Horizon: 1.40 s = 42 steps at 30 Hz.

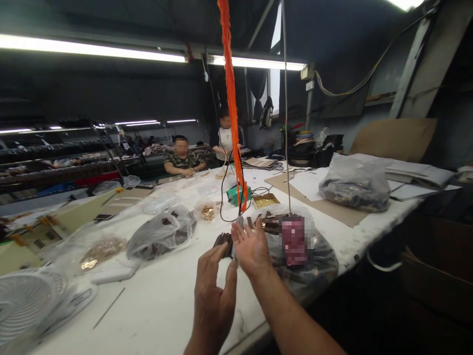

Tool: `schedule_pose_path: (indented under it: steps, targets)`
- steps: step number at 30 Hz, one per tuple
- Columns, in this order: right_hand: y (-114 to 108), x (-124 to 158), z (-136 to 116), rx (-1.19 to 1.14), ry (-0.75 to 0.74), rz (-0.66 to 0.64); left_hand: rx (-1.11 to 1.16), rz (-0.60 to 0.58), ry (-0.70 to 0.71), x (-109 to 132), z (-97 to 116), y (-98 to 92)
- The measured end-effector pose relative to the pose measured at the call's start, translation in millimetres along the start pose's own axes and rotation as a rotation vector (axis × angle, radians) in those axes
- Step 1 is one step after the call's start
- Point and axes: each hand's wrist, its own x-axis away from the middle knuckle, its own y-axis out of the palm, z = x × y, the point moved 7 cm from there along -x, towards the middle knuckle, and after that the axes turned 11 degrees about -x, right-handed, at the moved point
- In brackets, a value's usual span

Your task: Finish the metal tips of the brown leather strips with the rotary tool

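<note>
My left hand is open above the white table, its thumb apart from the fingers. Its fingertips are close to a bundle of dark brown strips; whether they touch it I cannot tell. Just to the right, my right hand is open, palm showing and fingers spread. Behind its fingers stands a slim grey tool on a black cable, mostly hidden, below a hanging orange cord. Right of this hand, a clear plastic bag holds brown strips, partly covered by a blurred dark red patch.
Plastic bags with brown pieces and gold metal parts lie on the left. A white fan is at the near left. A green box and a tray of small gold parts stand behind. Two people are across the table.
</note>
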Motion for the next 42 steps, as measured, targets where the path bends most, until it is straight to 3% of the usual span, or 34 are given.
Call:
schedule_pose_path:
  steps: [5,9,12,15,17,19,22,24,28,31,42]
  targets:
    - [-50.8,21.7,55.3,0.184,0.194,-0.053,-0.057,-0.106,-0.190,55.7,-55.6,-3.5]
    - [-95.6,54.5,82.7,0.561,0.341,0.008,-0.193,-0.103,-0.253,113.5,-92.3,-49.0]
    - [-124.2,60.7,93.3,0.903,0.397,-0.005,-0.394,-0.083,-0.350,154.0,-129.9,-110.8]
    - [-144.8,63.0,108.5,1.150,0.432,-0.126,-0.680,-0.066,-0.484,186.6,-168.2,-191.0]
    - [-157.4,68.5,116.5,1.311,0.465,-0.213,-0.914,-0.133,-0.622,203.6,-194.8,-243.3]
    - [-168.3,74.7,120.0,1.477,0.487,-0.298,-1.006,-0.157,-0.724,215.4,-218.8,-289.9]
    - [-175.1,79.7,117.5,1.710,0.397,-0.436,-1.099,-0.203,-0.896,232.4,-256.8,-343.6]
    - [-176.3,81.4,115.4,1.818,0.322,-0.511,-1.125,-0.270,-1.009,244.8,-282.3,-365.7]
    - [-179.9,82.4,115.3,1.919,0.302,-0.557,-1.101,-0.436,-1.163,263.8,-322.7,-384.9]
    - [-180.3,82.2,116.0,1.970,0.310,-0.541,-1.047,-0.541,-1.190,266.7,-338.1,-388.9]
    - [-171.3,87.2,119.1,2.025,0.263,-0.592,-1.106,-0.727,-1.133,255.6,-341.0,-391.4]
